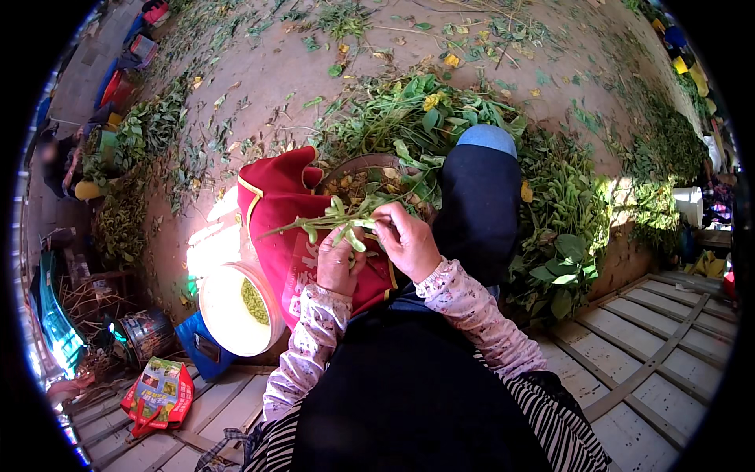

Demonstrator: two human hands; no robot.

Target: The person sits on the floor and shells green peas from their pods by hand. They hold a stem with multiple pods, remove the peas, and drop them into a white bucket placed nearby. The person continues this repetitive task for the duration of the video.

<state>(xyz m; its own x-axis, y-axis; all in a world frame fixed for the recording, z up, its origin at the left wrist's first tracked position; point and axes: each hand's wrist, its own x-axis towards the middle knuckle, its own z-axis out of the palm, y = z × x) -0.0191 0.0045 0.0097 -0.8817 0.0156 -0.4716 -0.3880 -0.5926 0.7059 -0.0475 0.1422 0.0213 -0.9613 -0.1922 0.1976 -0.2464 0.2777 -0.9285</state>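
A green bean stalk with plump pods (318,223) lies across both hands, its bare stem pointing left. My right hand (407,241) pinches it near the leafy end with thumb and forefinger. Just below and to the left, my left hand (339,262) has its fingers around pods hanging from the stalk. Beneath the hands a red cloth with yellow trim (274,206) covers my lap and left leg. A white bucket (227,312) at the lower left holds shelled green beans (255,302). Beyond the hands sits a round container (360,162) with leaves and plant scraps in it.
Piles of cut bean plants lie ahead (407,112) and to the right (560,224), beside my knee. A red printed bag (159,392) and a blue bag (203,348) are at the lower left. Another person (59,162) is at the far left. Leaves litter the ground.
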